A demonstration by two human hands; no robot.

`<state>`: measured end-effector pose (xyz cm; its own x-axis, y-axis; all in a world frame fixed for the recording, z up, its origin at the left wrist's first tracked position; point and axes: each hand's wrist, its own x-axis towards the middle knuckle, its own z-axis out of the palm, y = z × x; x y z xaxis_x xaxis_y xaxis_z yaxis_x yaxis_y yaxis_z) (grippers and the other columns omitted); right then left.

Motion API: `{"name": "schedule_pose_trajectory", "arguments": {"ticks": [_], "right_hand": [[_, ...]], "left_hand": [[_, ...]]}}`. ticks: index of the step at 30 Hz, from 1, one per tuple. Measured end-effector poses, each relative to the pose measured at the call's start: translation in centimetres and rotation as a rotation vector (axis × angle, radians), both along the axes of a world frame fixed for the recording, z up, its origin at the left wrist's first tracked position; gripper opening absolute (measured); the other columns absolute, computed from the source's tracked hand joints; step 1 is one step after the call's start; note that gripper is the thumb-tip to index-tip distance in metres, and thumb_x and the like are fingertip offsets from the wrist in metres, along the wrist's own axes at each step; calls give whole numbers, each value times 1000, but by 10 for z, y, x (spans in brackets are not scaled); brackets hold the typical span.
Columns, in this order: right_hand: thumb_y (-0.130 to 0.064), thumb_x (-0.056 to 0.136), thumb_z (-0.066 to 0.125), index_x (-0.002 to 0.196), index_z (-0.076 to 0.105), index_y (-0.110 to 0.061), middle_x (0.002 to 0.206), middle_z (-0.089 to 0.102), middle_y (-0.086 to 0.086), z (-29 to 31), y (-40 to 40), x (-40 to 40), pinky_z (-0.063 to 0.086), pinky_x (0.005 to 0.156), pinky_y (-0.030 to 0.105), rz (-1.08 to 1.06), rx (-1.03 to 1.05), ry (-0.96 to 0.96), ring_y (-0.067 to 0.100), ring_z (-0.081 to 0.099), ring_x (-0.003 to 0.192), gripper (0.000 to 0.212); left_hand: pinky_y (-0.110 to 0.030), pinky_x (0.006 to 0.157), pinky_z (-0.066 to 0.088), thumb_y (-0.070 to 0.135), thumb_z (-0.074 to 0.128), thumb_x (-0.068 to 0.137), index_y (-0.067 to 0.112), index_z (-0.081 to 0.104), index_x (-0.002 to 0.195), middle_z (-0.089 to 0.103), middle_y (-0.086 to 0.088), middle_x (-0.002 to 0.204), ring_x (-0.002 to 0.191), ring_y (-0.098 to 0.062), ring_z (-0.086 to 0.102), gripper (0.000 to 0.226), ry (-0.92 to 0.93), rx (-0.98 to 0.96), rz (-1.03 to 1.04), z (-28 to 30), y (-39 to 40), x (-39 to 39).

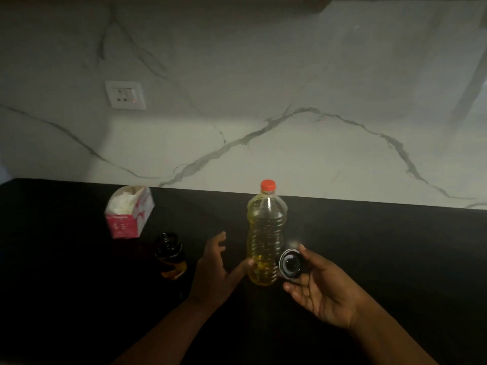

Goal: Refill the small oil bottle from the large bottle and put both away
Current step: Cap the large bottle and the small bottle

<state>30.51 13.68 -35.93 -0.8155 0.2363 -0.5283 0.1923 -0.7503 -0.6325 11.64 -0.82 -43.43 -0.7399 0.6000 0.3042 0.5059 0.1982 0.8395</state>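
Small oil bottle (170, 255) dark, uncapped; right hand (320, 288) pinches its cap (290, 264); left hand (216, 267) released.

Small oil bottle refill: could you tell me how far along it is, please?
Done: small oil bottle is uncapped; right hand holds its black cap. In hand: left hand reaches for large bottle, red cap still on. Left: pouring, recapping, storing.
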Motion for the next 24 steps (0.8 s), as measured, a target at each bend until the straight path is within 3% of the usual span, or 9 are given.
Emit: {"name": "schedule_pose_trajectory", "arguments": {"ticks": [3,6,9,11,13,17,19,21,24], "right_hand": [[-33,75,71,95,76,-3,98,69,24,17,-34,-31,57,54,31,94,-34,41,30,69,65,37],[-29,71,75,97,77,-15,99,70,20,31,-68,-68,53,54,28,131,-13,59,28,67,68,30],[-31,75,73,109,72,-23,103,69,19,35,-95,-109,54,54,27,117,5,49,27,67,73,35],[-31,79,71,116,67,-25,103,68,16,34,-107,-134,54,54,27,60,45,19,26,66,73,37],[-30,82,70,118,64,-26,100,68,11,30,-116,-158,54,57,28,-4,118,-5,23,65,71,37],[-23,84,70,105,67,-18,88,72,4,28,-125,-194,52,62,26,-54,368,17,17,63,70,22],[-17,85,69,86,73,-22,75,73,-2,26,-130,-209,52,56,20,-84,570,61,10,67,64,6],[-15,83,72,76,73,-30,72,70,-6,20,-131,-222,50,54,13,-104,843,63,2,67,64,16],[-20,79,76,94,63,-38,88,67,-10,7,-128,-240,52,71,17,-19,1279,-52,1,65,79,27]], "left_hand": [[-18,78,49,62,63,80,40,51,116,49,24,116,104,-3,58,44,165,126,92,-4,-33,-16],[-16,74,51,54,63,84,53,52,102,51,27,108,93,-1,60,21,192,220,210,2,-64,-35],[-7,73,47,28,78,83,54,49,100,53,25,104,92,6,60,43,228,274,293,1,-90,-62],[-9,72,46,17,83,78,48,47,105,50,23,105,97,7,56,54,198,218,324,-1,-100,-79],[-16,84,43,28,87,73,34,48,123,49,18,116,106,-1,53,63,83,114,311,-2,-106,-94],[-36,107,41,48,90,61,19,29,152,42,-1,147,134,-19,43,113,-92,-165,170,-6,-104,-122],[-44,112,40,52,89,59,22,28,153,42,-1,151,138,-20,42,116,-120,-223,87,-9,-101,-134],[-44,109,44,58,86,57,28,38,147,50,4,143,133,-17,48,106,-117,-255,20,-11,-98,-145],[-40,102,50,62,82,57,34,54,128,61,16,121,116,-7,58,81,-87,-261,-79,-16,-96,-157]]}}
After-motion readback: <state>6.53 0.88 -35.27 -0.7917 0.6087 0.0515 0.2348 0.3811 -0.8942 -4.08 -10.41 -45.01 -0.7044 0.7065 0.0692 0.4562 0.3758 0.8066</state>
